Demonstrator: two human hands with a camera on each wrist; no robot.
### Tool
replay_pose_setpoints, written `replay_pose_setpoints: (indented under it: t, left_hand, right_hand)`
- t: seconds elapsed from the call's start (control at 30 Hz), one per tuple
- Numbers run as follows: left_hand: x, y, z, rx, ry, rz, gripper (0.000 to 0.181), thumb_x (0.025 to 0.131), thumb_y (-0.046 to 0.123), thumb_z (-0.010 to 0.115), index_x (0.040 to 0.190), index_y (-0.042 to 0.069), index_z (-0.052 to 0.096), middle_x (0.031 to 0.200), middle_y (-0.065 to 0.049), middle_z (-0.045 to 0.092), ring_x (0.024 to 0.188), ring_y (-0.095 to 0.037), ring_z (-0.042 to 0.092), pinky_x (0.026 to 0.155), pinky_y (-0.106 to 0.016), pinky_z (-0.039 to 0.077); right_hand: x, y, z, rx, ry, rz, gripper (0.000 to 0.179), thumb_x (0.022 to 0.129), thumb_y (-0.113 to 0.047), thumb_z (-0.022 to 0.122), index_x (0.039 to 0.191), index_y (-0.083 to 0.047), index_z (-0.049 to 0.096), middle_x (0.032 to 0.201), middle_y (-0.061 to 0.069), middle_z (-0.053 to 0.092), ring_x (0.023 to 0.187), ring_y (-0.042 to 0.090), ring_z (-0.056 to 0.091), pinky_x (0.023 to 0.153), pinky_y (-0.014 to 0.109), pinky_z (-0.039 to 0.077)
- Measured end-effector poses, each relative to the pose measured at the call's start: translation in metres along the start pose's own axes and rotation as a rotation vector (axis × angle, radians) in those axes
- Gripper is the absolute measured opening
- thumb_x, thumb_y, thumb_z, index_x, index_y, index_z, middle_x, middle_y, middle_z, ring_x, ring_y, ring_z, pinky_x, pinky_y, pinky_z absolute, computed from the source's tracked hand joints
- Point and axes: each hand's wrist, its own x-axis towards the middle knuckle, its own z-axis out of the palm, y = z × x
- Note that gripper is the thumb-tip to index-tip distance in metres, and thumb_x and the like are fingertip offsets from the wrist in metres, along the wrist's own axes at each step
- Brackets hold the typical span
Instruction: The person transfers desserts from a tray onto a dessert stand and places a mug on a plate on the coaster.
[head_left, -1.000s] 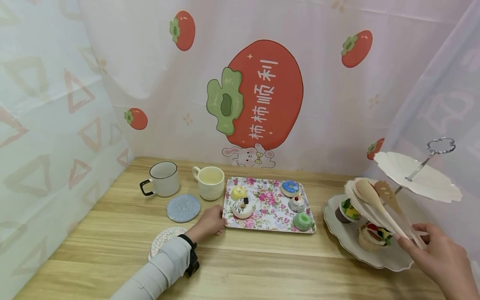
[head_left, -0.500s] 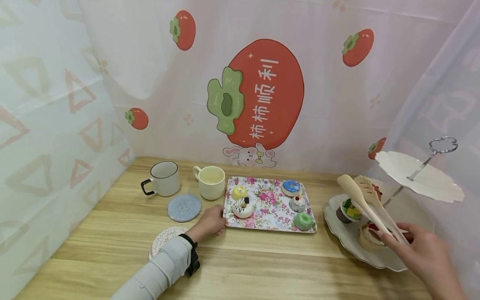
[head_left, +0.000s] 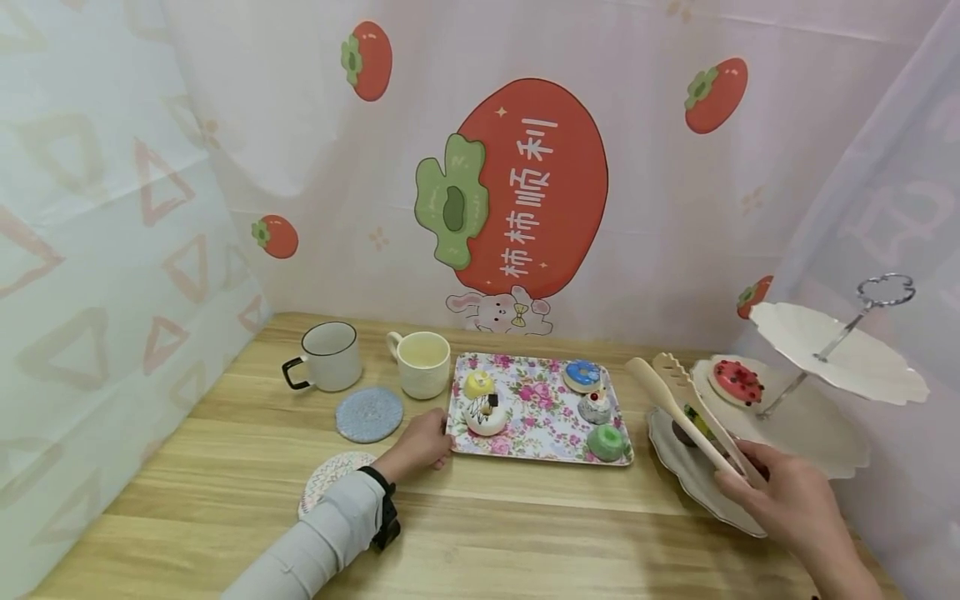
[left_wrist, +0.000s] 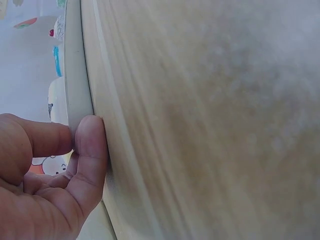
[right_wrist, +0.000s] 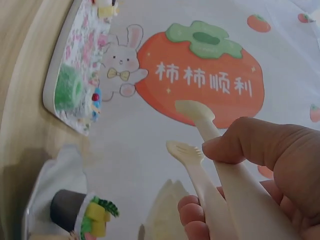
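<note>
The pale tongs (head_left: 686, 422) hang over the left side of the tiered stand (head_left: 810, 429), jaws parted and empty; we judge them light, stiff and springy, best pinched along both arms, where our right grip (head_left: 787, 493) holds them. Our left grip (head_left: 423, 442) pinches the floral tray (head_left: 536, 429) near its corner on the bench (head_left: 525, 533); we expect it rigid and slippery.

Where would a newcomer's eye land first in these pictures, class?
Probably on the huge red persimmon printed on the back curtain. Next, the floral tray of small sweets at the middle of the table, its near left corner pinched by the left hand. At the head view's right, the right hand grips pale tongs in front of a tiered stand, with a red-topped treat below its top tier.
</note>
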Motion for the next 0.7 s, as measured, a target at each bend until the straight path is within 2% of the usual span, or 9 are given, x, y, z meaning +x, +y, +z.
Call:
replay_pose_setpoints:
  t: [0.17, 0.33, 0.5, 0.57, 0.7]
  left_hand:
    - [-0.001, 0.000, -0.001, -0.004, -0.004, 0.001, 0.010, 0.089, -0.003, 0.051, 0.099, -0.005, 0.050, 0.062, -0.011, 0.054, 0.048, -0.017, 0.052, 0.042, -0.027, 0.044]
    - [0.000, -0.001, 0.000, 0.011, 0.000, -0.005, 0.010, 0.088, -0.004, 0.052, 0.098, -0.004, 0.050, 0.063, -0.011, 0.054, 0.048, -0.017, 0.052, 0.042, -0.026, 0.045]
    - [0.000, 0.000, 0.000, 0.027, 0.006, 0.002, 0.010, 0.088, -0.003, 0.052, 0.098, -0.004, 0.051, 0.063, -0.010, 0.055, 0.049, -0.017, 0.053, 0.042, -0.027, 0.047]
    - [-0.001, 0.000, 0.000, 0.019, 0.007, 0.004, 0.010, 0.088, -0.004, 0.052, 0.098, -0.004, 0.050, 0.063, -0.010, 0.054, 0.049, -0.017, 0.053, 0.042, -0.027, 0.046]
    - [-0.001, 0.000, 0.000, 0.000, 0.005, 0.000, 0.010, 0.088, -0.004, 0.051, 0.098, -0.005, 0.050, 0.063, -0.011, 0.054, 0.049, -0.017, 0.051, 0.042, -0.026, 0.045]
  right_hand:
    - [0.001, -0.009, 0.010, 0.011, 0.011, -0.094, 0.048, 0.074, -0.019, 0.077, 0.110, 0.009, 0.062, 0.090, 0.024, 0.065, 0.072, 0.035, 0.061, 0.057, 0.047, 0.046]
    - [0.002, -0.018, 0.023, 0.058, 0.007, -0.177, 0.049, 0.074, -0.015, 0.078, 0.112, 0.011, 0.061, 0.095, 0.026, 0.065, 0.076, 0.035, 0.063, 0.057, 0.047, 0.047]
    - [0.005, -0.027, 0.032, 0.085, -0.002, -0.190, 0.047, 0.074, -0.014, 0.078, 0.112, 0.009, 0.062, 0.100, 0.027, 0.063, 0.084, 0.038, 0.062, 0.062, 0.049, 0.049]
    - [0.006, -0.031, 0.034, 0.091, -0.016, -0.183, 0.047, 0.075, -0.015, 0.077, 0.112, 0.009, 0.062, 0.100, 0.027, 0.064, 0.082, 0.034, 0.063, 0.062, 0.046, 0.049]
    - [0.008, -0.035, 0.042, 0.094, -0.040, -0.189, 0.046, 0.075, -0.015, 0.076, 0.111, 0.010, 0.062, 0.093, 0.022, 0.066, 0.065, 0.019, 0.058, 0.051, 0.034, 0.044]
